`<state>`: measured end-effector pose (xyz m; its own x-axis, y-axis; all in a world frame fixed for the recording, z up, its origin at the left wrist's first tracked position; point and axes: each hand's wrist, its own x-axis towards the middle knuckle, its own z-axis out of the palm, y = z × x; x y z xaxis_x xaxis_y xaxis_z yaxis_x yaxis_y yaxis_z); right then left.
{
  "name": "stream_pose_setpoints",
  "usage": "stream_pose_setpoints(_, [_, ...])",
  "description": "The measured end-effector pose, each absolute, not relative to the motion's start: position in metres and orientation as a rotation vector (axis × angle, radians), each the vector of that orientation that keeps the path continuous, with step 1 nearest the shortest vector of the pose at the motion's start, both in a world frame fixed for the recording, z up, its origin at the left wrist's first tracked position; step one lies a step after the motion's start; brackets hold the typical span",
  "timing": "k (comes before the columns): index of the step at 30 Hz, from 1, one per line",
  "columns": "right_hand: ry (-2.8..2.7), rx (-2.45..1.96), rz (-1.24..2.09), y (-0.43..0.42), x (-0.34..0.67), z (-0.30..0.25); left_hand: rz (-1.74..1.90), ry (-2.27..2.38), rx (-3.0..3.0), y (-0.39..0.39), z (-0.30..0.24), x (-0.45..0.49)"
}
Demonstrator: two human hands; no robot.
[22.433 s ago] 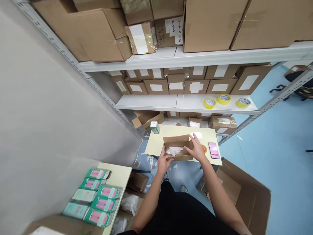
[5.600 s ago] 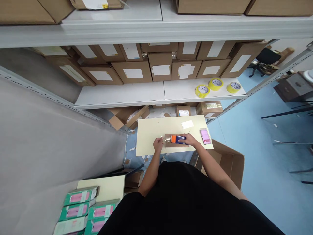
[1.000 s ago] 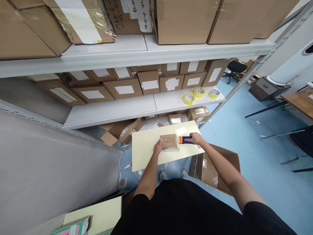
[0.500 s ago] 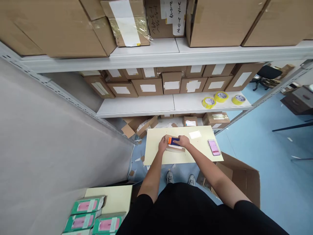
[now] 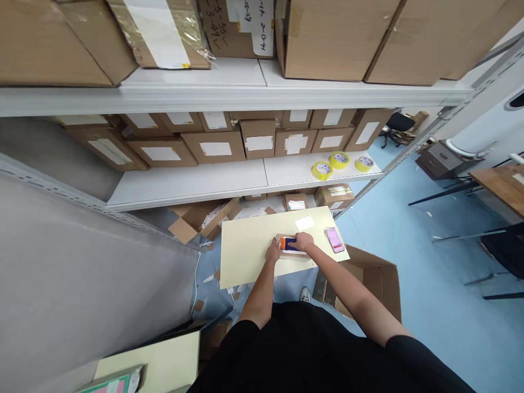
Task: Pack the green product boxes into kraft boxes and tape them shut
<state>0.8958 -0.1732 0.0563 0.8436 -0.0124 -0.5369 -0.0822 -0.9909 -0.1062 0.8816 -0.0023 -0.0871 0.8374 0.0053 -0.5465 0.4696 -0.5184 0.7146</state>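
A small closed cardboard box (image 5: 293, 254) lies on a pale yellow table (image 5: 245, 251) in front of me. My right hand (image 5: 303, 240) is closed round a blue and orange tape dispenser (image 5: 289, 243) and presses it on the box top. My left hand (image 5: 272, 252) is at the box's left end, fingers against it. A white slip of paper (image 5: 304, 222) and a pink phone (image 5: 335, 240) lie on the table to the right.
A metal shelf rack (image 5: 229, 180) stands behind the table with labelled cardboard boxes (image 5: 257, 143) and three yellow tape rolls (image 5: 339, 160). An open carton (image 5: 374, 278) sits on the blue floor at right. Scraps and flattened boxes (image 5: 204, 218) lie under the rack.
My right hand brought the tape dispenser from the table's right side onto the box top within the last second. The left hand stayed at the box's left end. My head turned slightly.
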Motion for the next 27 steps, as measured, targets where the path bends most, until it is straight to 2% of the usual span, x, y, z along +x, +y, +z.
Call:
stream_pose_setpoints(18, [0.313,-2.866,0.895,-0.375,0.847,0.060,-0.671,0.354,2.244,-0.001,-0.067,0.882])
stream_pose_setpoints(27, [0.381,-2.819,0.864,-0.360,0.835,0.061,-0.563,0.293,2.145,0.028,-0.075,0.892])
